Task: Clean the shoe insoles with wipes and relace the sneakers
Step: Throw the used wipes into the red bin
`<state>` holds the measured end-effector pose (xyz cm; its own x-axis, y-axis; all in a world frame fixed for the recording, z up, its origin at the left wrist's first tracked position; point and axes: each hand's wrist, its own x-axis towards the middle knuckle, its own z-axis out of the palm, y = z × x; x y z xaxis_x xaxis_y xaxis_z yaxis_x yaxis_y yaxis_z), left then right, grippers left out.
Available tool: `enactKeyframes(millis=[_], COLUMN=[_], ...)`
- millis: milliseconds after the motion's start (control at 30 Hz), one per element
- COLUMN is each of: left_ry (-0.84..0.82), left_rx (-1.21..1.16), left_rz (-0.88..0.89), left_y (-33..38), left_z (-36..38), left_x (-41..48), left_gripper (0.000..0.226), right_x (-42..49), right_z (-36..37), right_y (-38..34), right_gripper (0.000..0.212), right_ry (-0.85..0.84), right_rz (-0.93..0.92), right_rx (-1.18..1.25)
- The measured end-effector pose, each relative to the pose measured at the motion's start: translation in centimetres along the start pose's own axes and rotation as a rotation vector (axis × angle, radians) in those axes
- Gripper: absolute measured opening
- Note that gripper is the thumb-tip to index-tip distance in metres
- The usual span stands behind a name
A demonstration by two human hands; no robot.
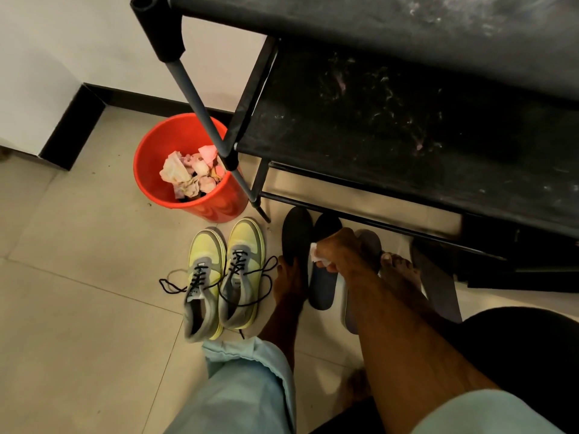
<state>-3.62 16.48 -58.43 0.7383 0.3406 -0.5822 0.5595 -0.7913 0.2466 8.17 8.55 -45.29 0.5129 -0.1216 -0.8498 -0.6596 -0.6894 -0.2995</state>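
Two yellow-green and grey sneakers, the left one (205,277) and the right one (244,270), stand side by side on the tiled floor with loose black laces (250,286) spilling around them. To their right lie several insoles. My left hand (286,277) holds the near end of a black insole (296,233). My right hand (336,250) grips a crumpled white wipe (318,255) and presses it onto a dark blue insole (324,286). A grey insole (371,245) lies partly under my right arm. Another grey insole (438,286) lies further right.
A red bucket (156,145) holding crumpled used wipes stands behind the sneakers by the wall. A black shoe rack (391,126) looms over the insoles, its leg (200,101) crossing the bucket. My bare foot (399,274) rests beside the grey insole.
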Motion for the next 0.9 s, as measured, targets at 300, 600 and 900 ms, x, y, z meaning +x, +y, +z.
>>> enactKeyframes(millis=[300,600,900], left_ry=[-0.027,-0.386,-0.693], left_rx=[0.035,-0.141,-0.424], left_rz=[0.012,0.037,0.135], left_y=[0.1,1.6,3.0], left_z=[-0.4,-10.4,-31.2], left_x=[0.0,1.2,-4.2], left_gripper=[0.083,0.029,0.024], right_x=[-1.5,-5.3,-13.8], right_z=[-0.2,-1.4,-4.1], right_y=[-0.2,-1.9,-3.1], right_gripper=[0.053,0.051,0.029], right_ry=[0.003,0.013,0.136], right_rz=[-0.027,-0.137,-0.442], right_rx=[0.010,-0.032,-0.066])
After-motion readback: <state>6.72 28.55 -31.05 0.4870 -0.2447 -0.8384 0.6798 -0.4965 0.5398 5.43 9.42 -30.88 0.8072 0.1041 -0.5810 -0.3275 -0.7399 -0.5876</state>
